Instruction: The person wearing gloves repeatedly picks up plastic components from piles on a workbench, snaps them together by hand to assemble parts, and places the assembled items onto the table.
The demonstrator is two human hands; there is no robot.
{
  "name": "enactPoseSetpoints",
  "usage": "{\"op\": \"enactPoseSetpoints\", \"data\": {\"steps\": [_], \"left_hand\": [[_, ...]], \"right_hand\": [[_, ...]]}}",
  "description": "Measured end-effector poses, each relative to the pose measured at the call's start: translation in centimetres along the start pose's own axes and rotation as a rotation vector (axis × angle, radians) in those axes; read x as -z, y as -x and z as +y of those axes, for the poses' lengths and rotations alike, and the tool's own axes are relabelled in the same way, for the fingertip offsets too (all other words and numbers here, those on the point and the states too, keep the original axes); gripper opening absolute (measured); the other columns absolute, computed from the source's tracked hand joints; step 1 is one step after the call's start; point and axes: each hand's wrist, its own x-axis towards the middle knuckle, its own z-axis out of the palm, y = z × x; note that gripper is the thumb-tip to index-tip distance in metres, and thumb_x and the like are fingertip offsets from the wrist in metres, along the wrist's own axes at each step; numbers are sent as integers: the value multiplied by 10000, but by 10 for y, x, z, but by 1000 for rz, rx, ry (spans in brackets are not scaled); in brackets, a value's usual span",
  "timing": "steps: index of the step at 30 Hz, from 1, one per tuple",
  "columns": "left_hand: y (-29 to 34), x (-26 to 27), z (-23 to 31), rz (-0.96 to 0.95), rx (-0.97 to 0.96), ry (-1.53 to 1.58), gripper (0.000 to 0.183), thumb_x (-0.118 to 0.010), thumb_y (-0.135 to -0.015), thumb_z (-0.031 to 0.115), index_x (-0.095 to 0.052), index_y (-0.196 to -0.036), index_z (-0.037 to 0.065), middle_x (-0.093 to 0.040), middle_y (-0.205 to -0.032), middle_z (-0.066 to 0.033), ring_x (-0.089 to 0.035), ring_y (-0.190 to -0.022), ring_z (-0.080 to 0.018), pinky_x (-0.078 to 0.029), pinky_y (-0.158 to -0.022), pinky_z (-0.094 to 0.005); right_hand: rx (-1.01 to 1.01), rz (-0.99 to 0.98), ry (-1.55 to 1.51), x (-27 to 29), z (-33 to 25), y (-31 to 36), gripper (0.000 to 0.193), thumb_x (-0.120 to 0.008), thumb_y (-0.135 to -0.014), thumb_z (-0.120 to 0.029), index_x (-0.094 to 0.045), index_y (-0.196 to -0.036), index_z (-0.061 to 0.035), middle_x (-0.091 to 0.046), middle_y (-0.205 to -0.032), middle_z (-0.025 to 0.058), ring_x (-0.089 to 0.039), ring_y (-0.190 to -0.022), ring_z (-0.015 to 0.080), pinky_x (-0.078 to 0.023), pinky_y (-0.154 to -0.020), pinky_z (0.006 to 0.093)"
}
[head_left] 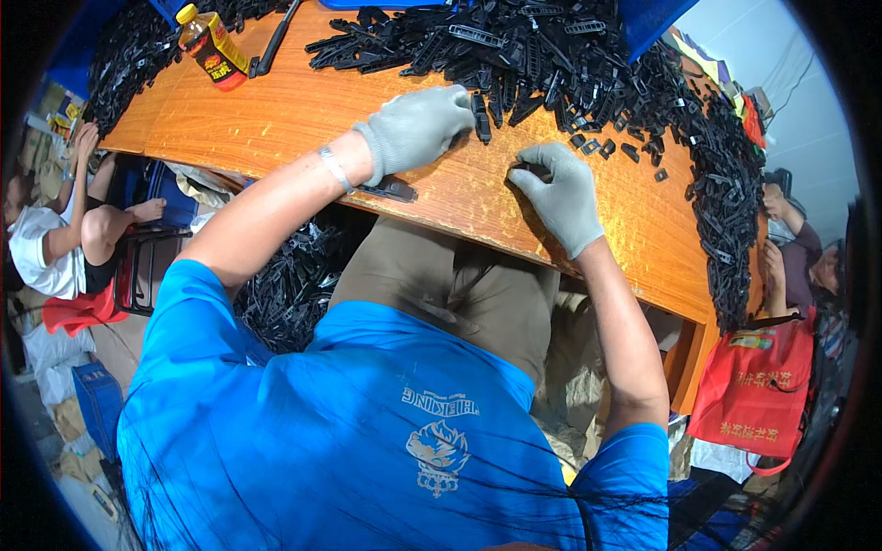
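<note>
My left hand (pixel 418 129), in a grey knit glove, reaches over the wooden table toward the heap's near edge. Its fingers are curled, and their tips meet a narrow black plastic part (pixel 480 119). To the right, my gloved right hand (pixel 560 195) hovers by the bare wood with thumb and forefinger bent together. A small dark bit shows at those fingertips, too little to name. Below my left wrist, a flat black part (pixel 393 190) lies at the table's front edge. The large heap of black plastic parts (pixel 551 64) spreads beyond both hands.
A drink bottle with yellow cap (pixel 213 48) stands at the far left beside a black-handled tool (pixel 274 39). More black parts (pixel 294 275) lie beneath the table. A red bag (pixel 753 395) hangs at the right corner. Other people sit at left and right.
</note>
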Motion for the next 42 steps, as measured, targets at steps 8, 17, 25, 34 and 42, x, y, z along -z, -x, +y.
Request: {"op": "enactPoseSetpoints", "data": {"steps": [8,17,25,34,42], "left_hand": [[13,11,17,65,301,56,256,-801,-898,224,-658,-962,21,-643,-1091,-183,-654,-1001,-400,-548,-869,-474],[35,-6,5,133,234,562,463,-758,-904,42,-635,-1350,49,-718,-1097,-158,-675,-1046,-356,-563,-940,-450],[49,2,0,117,135,294,560,-802,-867,136,-676,-1412,115,-744,-1125,-100,-668,-1130,-322,-524,-1027,-437],[52,0,-13,82,137,167,181,-850,-827,177,-772,-974,106,-718,-1013,-80,-674,-1009,-336,-544,-896,-459],[42,4,-11,90,132,96,182,-863,-815,140,-770,-959,77,-701,-954,-118,-682,-934,-375,-558,-825,-472]], "right_hand": [[41,-175,366,12,-22,5,165,-786,-909,-258,-795,-1019,-135,-731,-1003,138,-739,-925,356,-591,-811,476],[79,-316,515,14,-30,0,162,-782,-909,-242,-794,-1028,-133,-734,-1010,143,-740,-949,365,-592,-837,482],[59,-195,204,-16,-52,-9,198,-778,-908,-263,-811,-1066,-149,-714,-1064,117,-723,-991,343,-589,-855,476],[127,-112,217,-41,-42,-18,168,-809,-894,-245,-828,-1045,-174,-693,-1016,70,-724,-937,304,-589,-815,453],[245,-155,325,-64,-49,-41,175,-813,-895,-294,-811,-984,-144,-686,-989,75,-719,-917,317,-582,-798,459]]}}
